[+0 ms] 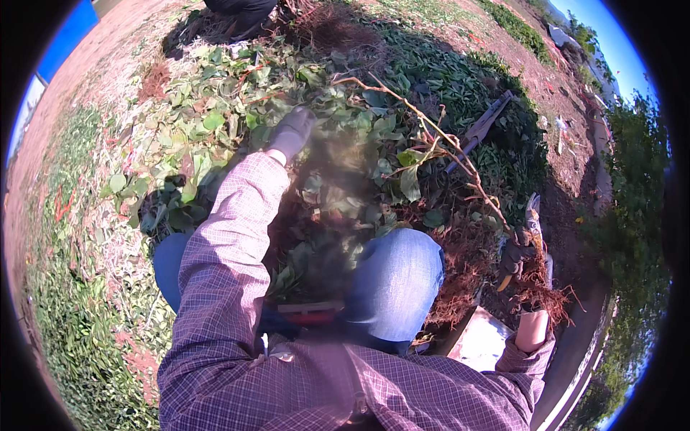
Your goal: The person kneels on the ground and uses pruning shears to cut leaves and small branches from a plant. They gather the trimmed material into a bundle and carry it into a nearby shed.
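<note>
My left hand [294, 131], in a greyish glove, reaches out over a heap of cut green leaves [215, 121]. Its fingertips are hard to make out, so whether it grips a leaf or stem cannot be told. At the right, my gloved right hand [512, 261] holds pruning shears [532, 218] with a yellow handle end, their blades pointing up. The same hand holds a woody plant stem [431, 125], which slants up and left and bears a few leaves. Reddish-brown roots [542, 293] hang at that hand and wrist.
My jeans-clad knee [399, 280] stands beside the leaf heap. A dark elongated tool or piece of wood [480, 129] lies on leaves. More roots [463, 269] and a pale board or box [480, 339] are by my right side. Another person's dark-clothed leg [245, 13] shows at the top.
</note>
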`<action>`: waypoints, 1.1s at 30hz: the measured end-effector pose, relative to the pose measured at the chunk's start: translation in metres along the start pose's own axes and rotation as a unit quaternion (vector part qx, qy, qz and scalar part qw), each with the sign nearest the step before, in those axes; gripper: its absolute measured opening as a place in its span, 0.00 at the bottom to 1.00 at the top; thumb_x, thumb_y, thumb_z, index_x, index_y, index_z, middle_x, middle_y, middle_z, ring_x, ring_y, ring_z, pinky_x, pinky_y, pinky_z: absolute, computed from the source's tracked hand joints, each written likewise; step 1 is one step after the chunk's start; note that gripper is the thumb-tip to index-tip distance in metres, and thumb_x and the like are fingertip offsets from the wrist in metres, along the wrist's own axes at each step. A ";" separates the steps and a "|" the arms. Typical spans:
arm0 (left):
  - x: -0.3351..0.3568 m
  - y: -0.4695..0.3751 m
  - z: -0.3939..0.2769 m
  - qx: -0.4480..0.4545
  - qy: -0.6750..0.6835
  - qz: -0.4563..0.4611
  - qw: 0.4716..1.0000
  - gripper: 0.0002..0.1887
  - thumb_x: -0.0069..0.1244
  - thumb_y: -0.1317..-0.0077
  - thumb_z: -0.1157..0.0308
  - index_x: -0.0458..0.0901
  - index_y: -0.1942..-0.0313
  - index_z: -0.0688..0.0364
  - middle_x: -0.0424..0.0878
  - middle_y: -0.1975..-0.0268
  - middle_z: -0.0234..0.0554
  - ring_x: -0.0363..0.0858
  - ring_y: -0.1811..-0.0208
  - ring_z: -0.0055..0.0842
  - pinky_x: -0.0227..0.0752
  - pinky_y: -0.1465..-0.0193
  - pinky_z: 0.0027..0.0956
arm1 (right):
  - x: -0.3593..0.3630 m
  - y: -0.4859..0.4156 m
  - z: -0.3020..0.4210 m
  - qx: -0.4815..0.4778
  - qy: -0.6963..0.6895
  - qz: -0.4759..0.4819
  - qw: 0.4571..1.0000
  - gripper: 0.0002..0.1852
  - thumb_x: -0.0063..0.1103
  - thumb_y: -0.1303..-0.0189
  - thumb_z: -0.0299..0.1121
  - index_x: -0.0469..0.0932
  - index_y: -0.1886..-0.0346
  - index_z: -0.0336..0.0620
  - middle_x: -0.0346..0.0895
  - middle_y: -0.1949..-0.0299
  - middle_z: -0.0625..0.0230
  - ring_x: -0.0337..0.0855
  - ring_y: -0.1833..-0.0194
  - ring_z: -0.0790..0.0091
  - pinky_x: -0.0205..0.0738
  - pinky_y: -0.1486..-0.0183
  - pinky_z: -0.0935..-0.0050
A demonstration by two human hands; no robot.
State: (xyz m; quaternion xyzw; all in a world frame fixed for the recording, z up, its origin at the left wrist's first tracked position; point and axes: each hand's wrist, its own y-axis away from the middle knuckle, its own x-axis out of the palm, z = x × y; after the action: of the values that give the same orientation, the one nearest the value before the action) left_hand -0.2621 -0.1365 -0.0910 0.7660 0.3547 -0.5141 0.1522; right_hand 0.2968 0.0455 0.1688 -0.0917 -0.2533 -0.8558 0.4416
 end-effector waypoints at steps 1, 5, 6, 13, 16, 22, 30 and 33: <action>0.019 0.000 -0.053 0.006 0.082 0.098 0.992 0.23 0.53 0.32 0.54 0.77 0.39 0.51 0.78 0.40 0.44 0.73 0.35 0.33 0.66 0.30 0.39 | -0.004 0.006 0.001 -0.003 -0.034 -0.002 0.999 0.09 0.51 0.36 0.29 0.70 0.53 0.41 0.67 0.73 0.72 0.69 0.74 0.71 0.66 0.70 0.71; 0.048 0.070 -0.204 0.263 0.170 0.120 0.942 0.21 0.49 0.30 0.61 0.75 0.38 0.52 0.73 0.36 0.46 0.71 0.34 0.38 0.59 0.26 0.43 | -0.008 0.009 -0.012 -0.024 -0.137 0.053 0.989 0.09 0.54 0.39 0.29 0.68 0.58 0.43 0.67 0.74 0.67 0.69 0.75 0.69 0.66 0.70 0.69; 0.052 0.083 -0.216 0.193 0.329 0.122 0.916 0.23 0.47 0.30 0.60 0.73 0.37 0.53 0.72 0.35 0.47 0.69 0.32 0.39 0.58 0.25 0.43 | -0.001 0.005 -0.020 -0.013 -0.152 0.060 0.987 0.09 0.54 0.39 0.29 0.69 0.56 0.41 0.69 0.72 0.67 0.71 0.74 0.68 0.69 0.69 0.70; 0.039 0.065 -0.202 0.310 -0.141 -0.052 0.939 0.14 0.59 0.44 0.60 0.82 0.57 0.49 0.83 0.56 0.32 0.80 0.49 0.32 0.71 0.43 0.38 | -0.073 0.081 -0.015 -0.138 0.361 -0.084 0.918 0.14 0.66 0.39 0.31 0.79 0.52 0.36 0.80 0.63 0.70 0.80 0.66 0.77 0.76 0.66 0.78; 0.034 0.040 -0.148 0.146 0.006 0.010 0.989 0.13 0.50 0.34 0.65 0.81 0.51 0.54 0.85 0.56 0.45 0.82 0.54 0.45 0.75 0.48 0.44 | -0.066 0.105 -0.003 -0.156 0.232 -0.163 0.946 0.11 0.63 0.36 0.32 0.78 0.54 0.37 0.78 0.66 0.72 0.77 0.69 0.79 0.73 0.68 0.82; 0.039 0.010 -0.034 0.006 0.079 -0.001 0.997 0.17 0.48 0.29 0.60 0.80 0.48 0.62 0.85 0.50 0.51 0.83 0.50 0.44 0.75 0.46 0.39 | -0.174 0.103 -0.057 -0.220 0.117 -0.434 0.866 0.09 0.56 0.31 0.34 0.77 0.53 0.41 0.73 0.73 0.76 0.73 0.75 0.81 0.68 0.74 0.79; -0.005 0.047 0.025 -0.174 0.102 -0.054 0.978 0.39 0.63 0.41 0.66 0.64 0.32 0.63 0.70 0.35 0.62 0.72 0.35 0.46 0.67 0.35 0.39 | -0.309 0.064 -0.267 0.036 0.499 -0.406 0.765 0.19 0.57 0.35 0.36 0.74 0.42 0.45 0.74 0.57 0.62 0.72 0.55 0.65 0.65 0.53 0.70; -0.030 0.051 0.071 -0.202 0.023 -0.118 0.972 0.40 0.64 0.44 0.54 0.67 0.34 0.61 0.73 0.38 0.64 0.71 0.37 0.52 0.66 0.34 0.43 | -0.363 0.076 -0.275 0.018 0.633 -0.327 0.702 0.25 0.60 0.37 0.38 0.73 0.37 0.45 0.76 0.45 0.53 0.73 0.41 0.56 0.65 0.39 0.65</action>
State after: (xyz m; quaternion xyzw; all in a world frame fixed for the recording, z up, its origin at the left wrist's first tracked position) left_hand -0.2818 -0.2263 -0.1012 0.6840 0.5420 -0.4285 0.2339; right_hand 0.5912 0.1252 -0.1774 0.5682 0.0564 -0.7981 0.1922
